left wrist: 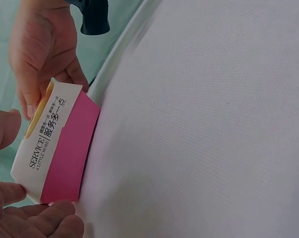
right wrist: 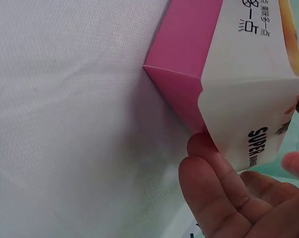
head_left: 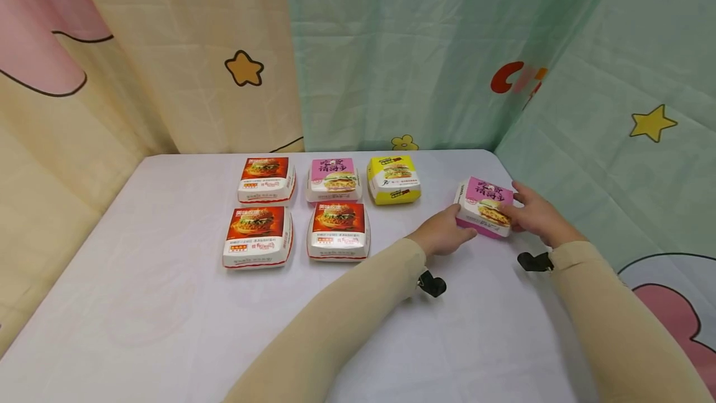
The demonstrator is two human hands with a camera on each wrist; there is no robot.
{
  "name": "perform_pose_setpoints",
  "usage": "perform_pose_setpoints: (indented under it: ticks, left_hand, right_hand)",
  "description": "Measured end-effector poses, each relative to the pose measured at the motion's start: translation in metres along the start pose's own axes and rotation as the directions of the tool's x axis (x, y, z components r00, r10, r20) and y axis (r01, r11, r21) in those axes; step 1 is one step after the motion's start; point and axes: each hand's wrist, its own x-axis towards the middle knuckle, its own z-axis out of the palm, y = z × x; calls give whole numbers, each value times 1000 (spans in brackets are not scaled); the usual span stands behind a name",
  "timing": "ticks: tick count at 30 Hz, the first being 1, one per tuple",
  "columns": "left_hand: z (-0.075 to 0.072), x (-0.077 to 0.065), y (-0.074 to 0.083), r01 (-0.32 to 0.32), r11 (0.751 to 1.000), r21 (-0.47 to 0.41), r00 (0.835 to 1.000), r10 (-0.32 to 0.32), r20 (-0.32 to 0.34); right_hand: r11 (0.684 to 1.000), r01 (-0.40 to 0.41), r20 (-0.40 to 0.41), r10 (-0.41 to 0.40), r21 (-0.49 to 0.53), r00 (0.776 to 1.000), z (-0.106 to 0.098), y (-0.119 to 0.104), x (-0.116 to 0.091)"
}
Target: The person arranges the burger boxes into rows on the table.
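Note:
A pink-and-white burger box (head_left: 485, 207) lies at the right of the table, between both hands. My right hand (head_left: 539, 213) grips its right end, the thumb over the printed top. In the right wrist view, fingertips (right wrist: 204, 183) meet the lower edge of that end. At the box's left end, my left hand (head_left: 444, 231) touches the side with fairly straight fingers. The left wrist view shows its fingertips (left wrist: 55, 218) by the box's (left wrist: 65, 148) lower corner, while another digit stands off the top.
Left of the hands stand two rows of burger boxes. Behind are a red-topped box (head_left: 265, 179), a pink-topped box (head_left: 334, 180) and a yellow box (head_left: 394, 179). In front are two more red-topped boxes (head_left: 257, 236). Printed curtains (head_left: 391, 48) hang behind the white table (head_left: 140, 316).

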Motion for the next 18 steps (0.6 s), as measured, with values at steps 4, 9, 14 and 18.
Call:
perform_pose_setpoints:
  ticks: [4, 9, 14, 18]
  left_hand:
    - [1, 0, -1, 5, 1000, -2, 1000, -5, -5]
    - [1, -1, -1, -3, 1000, -4, 999, 3, -36]
    - [1, -6, -2, -5, 1000, 12, 997, 6, -74]
    - [1, -11, -3, -3, 999, 40, 995, 7, -100]
  right_hand:
    - [1000, -17, 18, 17, 9, 1000, 1, -1, -1]
    - [999, -20, 16, 19, 32, 1000, 3, -1, -2]
    - [999, -10, 2, 10, 32, 1000, 5, -7, -6]
    - [999, 4, -5, -4, 33, 1000, 7, -11, -10]
